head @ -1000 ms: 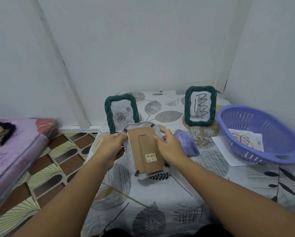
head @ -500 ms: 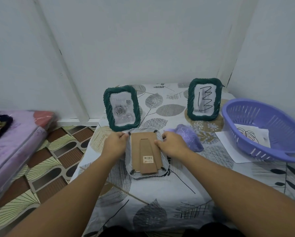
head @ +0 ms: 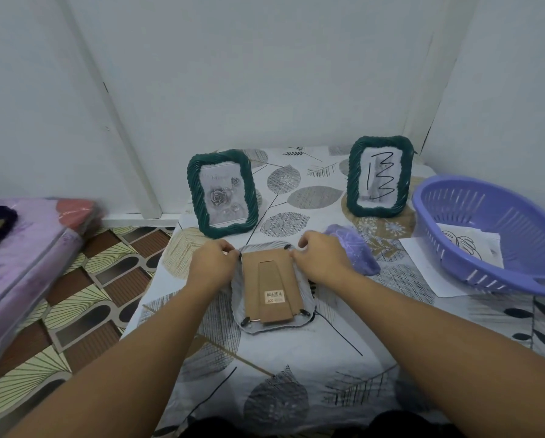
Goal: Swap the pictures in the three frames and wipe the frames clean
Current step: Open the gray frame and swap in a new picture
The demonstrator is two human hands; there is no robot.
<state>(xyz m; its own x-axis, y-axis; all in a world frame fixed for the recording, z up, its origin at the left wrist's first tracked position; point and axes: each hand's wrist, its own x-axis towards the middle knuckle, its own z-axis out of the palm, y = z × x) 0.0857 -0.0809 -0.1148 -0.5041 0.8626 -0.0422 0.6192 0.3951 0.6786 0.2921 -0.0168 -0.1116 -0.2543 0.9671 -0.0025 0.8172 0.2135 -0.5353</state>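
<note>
Currently the grey frame lies face down at centre of the worktop. Left hand and right hand pinch its upper corner clips. Judged light, rigid, possibly glazed and fragile; best held by the side edges.

Home room, plain white walls, patterned floor tiles, mattress at left, leaf-print cloth over low table, plastic basket.
</note>
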